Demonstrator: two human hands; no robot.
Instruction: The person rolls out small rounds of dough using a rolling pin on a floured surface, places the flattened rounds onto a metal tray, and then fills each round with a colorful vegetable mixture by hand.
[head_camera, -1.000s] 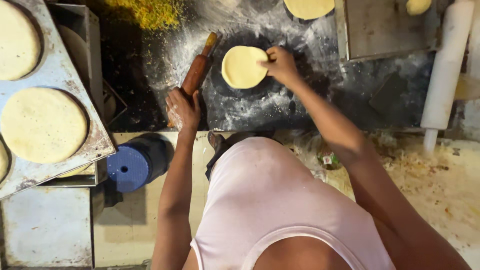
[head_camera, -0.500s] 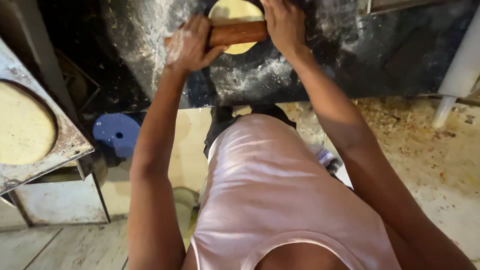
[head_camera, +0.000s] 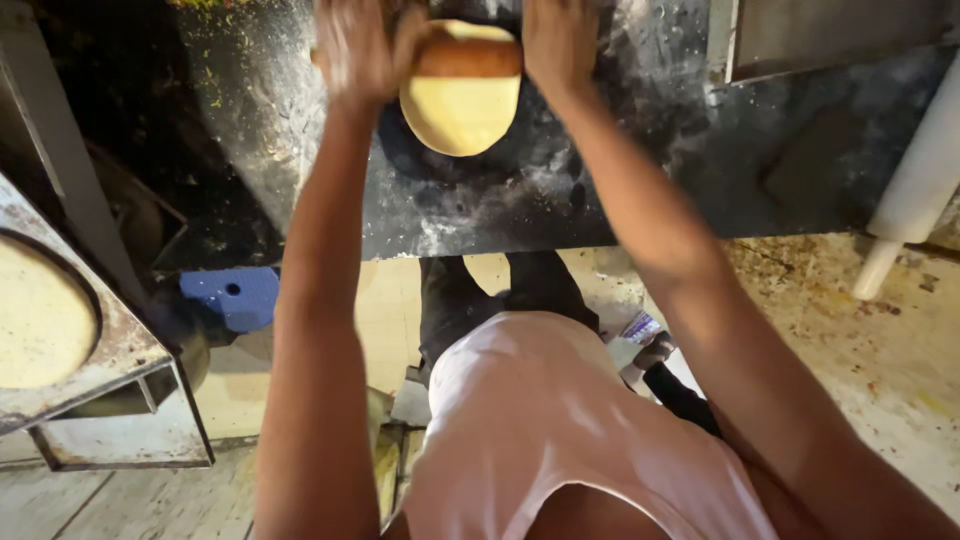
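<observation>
Left hand and right hand wrapped around wooden rolling pin ends, pin lying across yellow dough disc on floured black slab.

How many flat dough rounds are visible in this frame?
2. One dough round lies on the dark floured worktop under the rolling pin; another round sits on the metal tray at left, partly cropped. More may lie out of frame.
</observation>
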